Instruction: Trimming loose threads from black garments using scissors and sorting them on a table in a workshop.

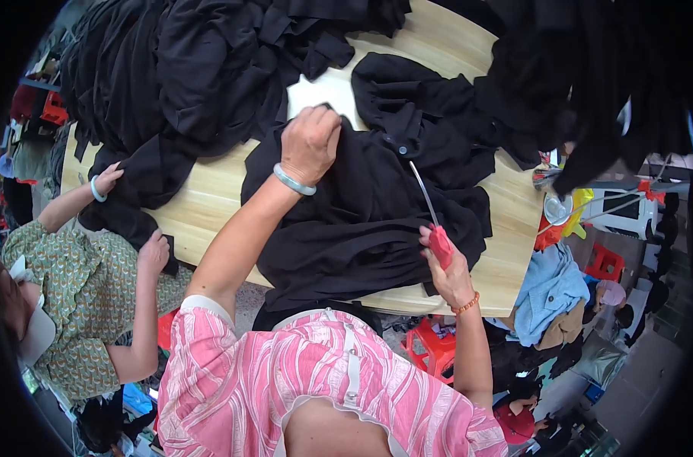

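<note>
A black garment [361, 190] lies spread and rumpled over the wooden table in front of me. Its upper edge is pinched in my left hand [310, 141], whose fingers are closed on the cloth. Red-handled scissors [440, 245] sit in my right hand [451, 273], the long metal blade pointing up and away over the garment. Whether the blades are parted is hard to see. Near the blade tip, a small round button or snap [403, 150] shows on the black cloth. A white sheet or patch [308, 95] lies just beyond my left hand.
Piles of black garments [201, 68] cover the far left of the table [209, 190]; more black clothing [582, 76] rises at far right. On the left, a co-worker [95, 297] handles black cloth. Red stools [430, 346] and a light-blue garment [548, 293] are by the near and right edges.
</note>
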Demonstrator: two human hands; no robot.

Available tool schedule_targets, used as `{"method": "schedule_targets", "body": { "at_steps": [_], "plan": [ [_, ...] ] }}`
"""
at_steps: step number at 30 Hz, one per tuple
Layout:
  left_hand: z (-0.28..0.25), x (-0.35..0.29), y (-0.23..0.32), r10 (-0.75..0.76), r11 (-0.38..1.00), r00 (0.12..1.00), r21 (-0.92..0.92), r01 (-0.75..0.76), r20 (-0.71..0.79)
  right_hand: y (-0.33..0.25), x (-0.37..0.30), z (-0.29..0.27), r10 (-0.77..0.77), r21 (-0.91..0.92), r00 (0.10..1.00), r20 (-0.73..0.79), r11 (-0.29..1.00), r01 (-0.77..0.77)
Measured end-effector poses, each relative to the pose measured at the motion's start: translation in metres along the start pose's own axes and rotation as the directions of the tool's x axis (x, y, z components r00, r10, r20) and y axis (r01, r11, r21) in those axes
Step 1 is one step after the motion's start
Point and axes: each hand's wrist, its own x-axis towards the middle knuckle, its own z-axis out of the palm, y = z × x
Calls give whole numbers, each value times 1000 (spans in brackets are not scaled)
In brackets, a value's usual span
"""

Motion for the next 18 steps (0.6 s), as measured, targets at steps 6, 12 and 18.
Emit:
{"method": "schedule_targets", "body": {
  "at_steps": [6,12,18],
  "plan": [
    [-34,25,4,40,999,990,41,-35,-137,18,28,4,6,-45,1000,29,999,-5],
    [-25,-103,36,-241,952,867,-68,299,436,64,1,4,218,-129,975,52,969,-210],
    [11,-140,61,-606,742,682,-19,671,409,74,-37,-2,329,-223,944,-9,920,-323]
  ]
}}
